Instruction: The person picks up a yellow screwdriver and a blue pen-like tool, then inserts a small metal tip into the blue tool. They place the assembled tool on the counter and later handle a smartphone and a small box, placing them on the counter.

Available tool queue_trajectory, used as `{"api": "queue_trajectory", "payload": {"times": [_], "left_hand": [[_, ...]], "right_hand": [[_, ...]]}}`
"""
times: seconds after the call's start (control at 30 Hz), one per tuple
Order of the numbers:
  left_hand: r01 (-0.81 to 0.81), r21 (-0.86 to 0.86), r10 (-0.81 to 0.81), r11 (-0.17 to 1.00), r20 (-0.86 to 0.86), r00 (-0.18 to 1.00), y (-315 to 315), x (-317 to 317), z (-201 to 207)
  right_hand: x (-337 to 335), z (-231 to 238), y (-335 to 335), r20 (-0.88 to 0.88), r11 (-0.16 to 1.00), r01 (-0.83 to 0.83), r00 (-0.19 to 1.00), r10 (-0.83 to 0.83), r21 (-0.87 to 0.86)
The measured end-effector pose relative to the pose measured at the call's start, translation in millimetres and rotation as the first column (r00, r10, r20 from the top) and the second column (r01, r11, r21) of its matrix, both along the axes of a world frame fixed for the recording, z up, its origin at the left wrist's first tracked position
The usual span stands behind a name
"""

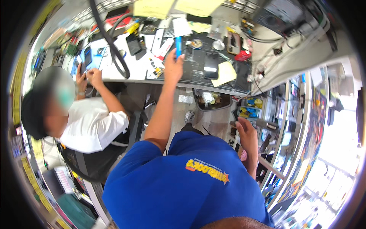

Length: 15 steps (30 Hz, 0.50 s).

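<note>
Left fingers [181, 57] clasp a slim blue plastic-looking stick [178, 45], likely light, stiff, best held mid-length; right fingers [240, 124] loosely parted, empty.

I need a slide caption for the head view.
Left hand holds a blue object over a cluttered workbench; right hand open.

Smooth plastic is suggested by the slim blue object [178, 46]. A dark, glossy, glass-like face is shown by the phone [211, 65], in which pale light is reflected. The black worktop [193, 74] is streaked with light scuffs. Thin, matt paper is seen in the yellow sheet [225, 74], and a metallic shine on the round dish [218, 45]. The thick cable [109, 41] is sheathed in smooth rubber or plastic. Matt cloth, softly creased, is seen in the blue shirt [152, 191] and white shirt [91, 128].
</note>
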<state>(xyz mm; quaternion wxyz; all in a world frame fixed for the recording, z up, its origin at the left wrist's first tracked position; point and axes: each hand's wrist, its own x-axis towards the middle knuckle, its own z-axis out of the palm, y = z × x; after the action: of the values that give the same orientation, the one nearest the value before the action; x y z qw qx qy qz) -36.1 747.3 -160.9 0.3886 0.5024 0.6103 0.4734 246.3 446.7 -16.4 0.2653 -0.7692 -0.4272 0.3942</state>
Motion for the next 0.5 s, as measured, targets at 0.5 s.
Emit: {"api": "queue_trajectory", "payload": {"times": [0.5], "left_hand": [[0.411, -0.096, -0.313, 0.907, -0.805, 0.504, 20, 50, -50]], "right_hand": [[3, -16, -2, 0.108, 0.994, -0.045, 0.994, 0.034, 0.102]]}}
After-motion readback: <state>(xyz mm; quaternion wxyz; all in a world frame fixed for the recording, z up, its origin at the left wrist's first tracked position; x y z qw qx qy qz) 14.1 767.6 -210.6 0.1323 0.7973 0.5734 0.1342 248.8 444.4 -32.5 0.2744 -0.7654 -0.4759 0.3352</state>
